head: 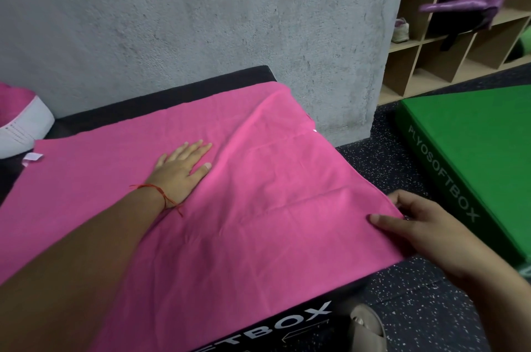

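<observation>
Work in hand: laying out one pink towel [258, 208] on top of a black box [172, 95] that stands against a grey wall [201, 6]. The towel covers nearly the whole top of the box and hangs a little over the near edge; only a dark strip of the box shows along the far side. Left hand [181, 170] lies palm down on the middle of the towel, fingers straight and slightly spread, pressing rather than gripping. Right hand [425, 233] is at the towel's near right corner, thumb on top and fingers curled under the edge, pinching the cloth. Judged progress: spreading is mostly done, since the left half lies flat. A raised diagonal ridge and several creases remain on the right half, so smoothing is left. I see no fold made yet, so if folding is the aim, all of it is ahead. Count: one towel, with one white tag [33, 157] at its far left corner; two boxes, the black one and a green box [474, 150] on the speckled floor [402, 308] to the right; two hands; one pink and white basket [23, 127] at far left; one wooden shelf [416, 64] holding one shoe [400, 31] and one purple item [465, 3], too blurred to identify.
</observation>
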Tool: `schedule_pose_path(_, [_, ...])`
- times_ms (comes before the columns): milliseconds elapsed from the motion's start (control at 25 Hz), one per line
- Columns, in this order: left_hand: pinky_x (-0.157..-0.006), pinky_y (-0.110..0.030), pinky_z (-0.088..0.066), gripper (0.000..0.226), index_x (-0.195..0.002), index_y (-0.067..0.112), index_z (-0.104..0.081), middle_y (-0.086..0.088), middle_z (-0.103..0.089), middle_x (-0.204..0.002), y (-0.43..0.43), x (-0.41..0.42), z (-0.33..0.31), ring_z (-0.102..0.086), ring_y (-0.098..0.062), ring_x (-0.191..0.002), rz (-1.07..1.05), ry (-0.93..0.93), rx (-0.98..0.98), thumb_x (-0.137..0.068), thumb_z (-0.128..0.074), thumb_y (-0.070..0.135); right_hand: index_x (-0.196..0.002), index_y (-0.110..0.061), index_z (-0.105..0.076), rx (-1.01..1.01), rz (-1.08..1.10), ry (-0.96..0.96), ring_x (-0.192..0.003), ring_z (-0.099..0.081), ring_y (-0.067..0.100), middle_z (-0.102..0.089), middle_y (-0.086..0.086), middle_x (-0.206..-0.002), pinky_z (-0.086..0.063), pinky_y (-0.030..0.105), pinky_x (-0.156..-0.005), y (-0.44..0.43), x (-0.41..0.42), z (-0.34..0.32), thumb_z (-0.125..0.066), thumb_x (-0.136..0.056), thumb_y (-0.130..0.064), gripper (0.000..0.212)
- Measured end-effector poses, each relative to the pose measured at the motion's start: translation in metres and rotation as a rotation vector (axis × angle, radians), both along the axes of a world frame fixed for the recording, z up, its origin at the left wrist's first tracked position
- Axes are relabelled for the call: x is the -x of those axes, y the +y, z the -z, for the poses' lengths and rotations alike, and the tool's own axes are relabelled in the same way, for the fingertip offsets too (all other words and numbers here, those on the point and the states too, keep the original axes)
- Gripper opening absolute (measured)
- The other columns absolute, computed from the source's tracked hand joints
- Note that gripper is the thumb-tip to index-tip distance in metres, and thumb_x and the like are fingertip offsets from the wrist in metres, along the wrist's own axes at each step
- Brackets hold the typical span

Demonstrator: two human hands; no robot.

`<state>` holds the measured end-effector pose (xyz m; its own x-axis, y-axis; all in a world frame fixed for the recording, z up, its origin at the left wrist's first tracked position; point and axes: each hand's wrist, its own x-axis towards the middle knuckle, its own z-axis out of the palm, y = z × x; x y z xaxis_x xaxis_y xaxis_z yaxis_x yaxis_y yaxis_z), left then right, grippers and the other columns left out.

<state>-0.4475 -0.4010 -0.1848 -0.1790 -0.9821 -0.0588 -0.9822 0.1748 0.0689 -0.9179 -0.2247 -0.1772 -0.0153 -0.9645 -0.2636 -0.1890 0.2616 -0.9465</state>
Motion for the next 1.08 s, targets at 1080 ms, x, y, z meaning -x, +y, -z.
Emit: schedule_pose_path(1080, [-0.127, -0.056, -0.003, 0.059, -0.155, 0.064, 0.003, 0.027, 0.001, -0.17, -0.008, -0.004, 0.002, 0.003, -0.009, -0.159, 0.007, 0.0, -0.031, -0.1, -0.012, 0.076, -0.081, -0.001, -0.064, -0.231, -0.135, 0.199, -0.06, -0.052, 0.016, -0.065, 0.014, -0.072, -0.04, 0.029, -0.06, 0.014, 0.046, -0.014, -0.093, -0.065, -0.037, 0.049])
